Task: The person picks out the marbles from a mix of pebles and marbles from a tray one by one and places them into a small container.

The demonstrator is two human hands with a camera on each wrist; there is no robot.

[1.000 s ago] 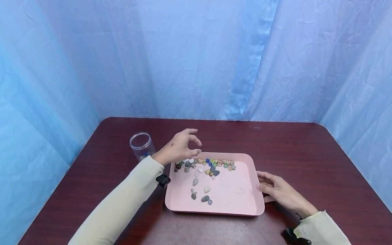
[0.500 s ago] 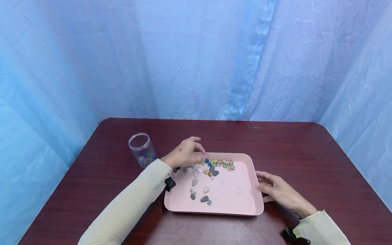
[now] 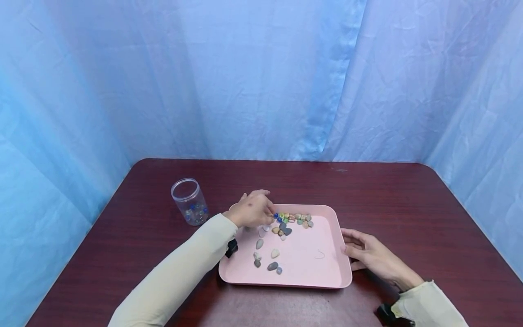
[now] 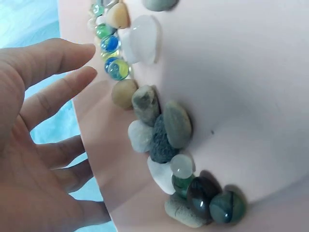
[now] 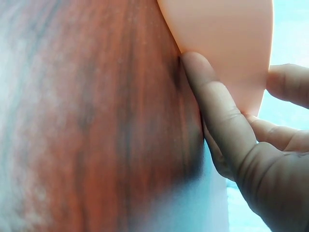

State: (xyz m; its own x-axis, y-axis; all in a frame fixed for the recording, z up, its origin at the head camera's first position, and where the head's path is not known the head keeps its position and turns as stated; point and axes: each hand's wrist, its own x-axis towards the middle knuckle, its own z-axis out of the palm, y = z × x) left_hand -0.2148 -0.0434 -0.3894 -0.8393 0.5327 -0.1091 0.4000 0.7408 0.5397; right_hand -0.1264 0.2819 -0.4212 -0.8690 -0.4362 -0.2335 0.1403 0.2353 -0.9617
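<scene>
A shallow pink tray point(image 3: 310, 272) holds glass marbles and pebbles, many gathered along its far side. Over the far left part of the tray hovers my left hand point(image 3: 251, 211). Its thumb and index fingertips point(image 4: 87, 50) point toward a yellow-blue marble point(image 4: 118, 70) in the left wrist view, with nothing visible between them. Grey, white and dark stones such as the rough dark pebble point(image 4: 163, 140) lie in a row beside it. My right hand point(image 3: 377, 256) touches the outside of the tray's right wall, its thumb point(image 5: 200, 67) against the wall and the other fingers extended along it.
Left of the tray stands a clear plastic jar point(image 3: 189, 204) with several marbles at its bottom. Loose pebbles, among them a grey stone point(image 3: 273, 266), lie in the tray's near left part. Blue curtains point(image 3: 261, 81) hang behind the dark wooden table point(image 3: 380, 195).
My left hand has moved right and lowered from above the tray's far left corner toward the marbles. The right hand stays at the tray's right wall.
</scene>
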